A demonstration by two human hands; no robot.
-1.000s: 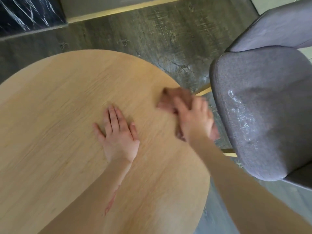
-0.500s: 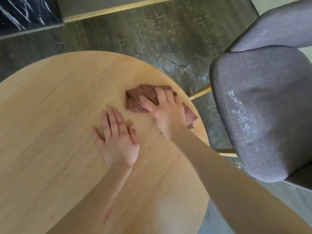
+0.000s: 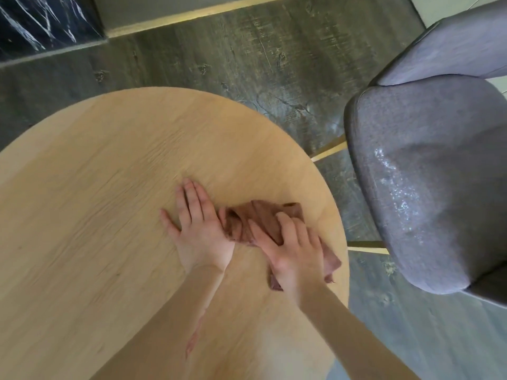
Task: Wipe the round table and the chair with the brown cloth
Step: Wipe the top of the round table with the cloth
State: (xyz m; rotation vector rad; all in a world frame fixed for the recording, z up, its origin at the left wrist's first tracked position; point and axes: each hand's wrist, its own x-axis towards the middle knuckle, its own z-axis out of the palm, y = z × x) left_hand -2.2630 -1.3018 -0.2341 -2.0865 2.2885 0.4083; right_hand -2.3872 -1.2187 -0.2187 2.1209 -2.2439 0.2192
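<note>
— Where is the brown cloth (image 3: pixel 260 220)?
— Under the right hand (image 3: pixel 295 253), pressed flat on the round table (image 3: pixel 96 187). The left hand (image 3: pixel 197 229) rests open beside it.
— Chair (image 3: pixel 428 171) done?
— Looks not — shiny spots.

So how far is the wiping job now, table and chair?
Nothing looks finished. In hand: the right hand presses the brown cloth on the round table near its right edge, while the left hand lies flat beside it. Left: the grey chair, whose seat shows a shiny patch, is untouched.
</note>
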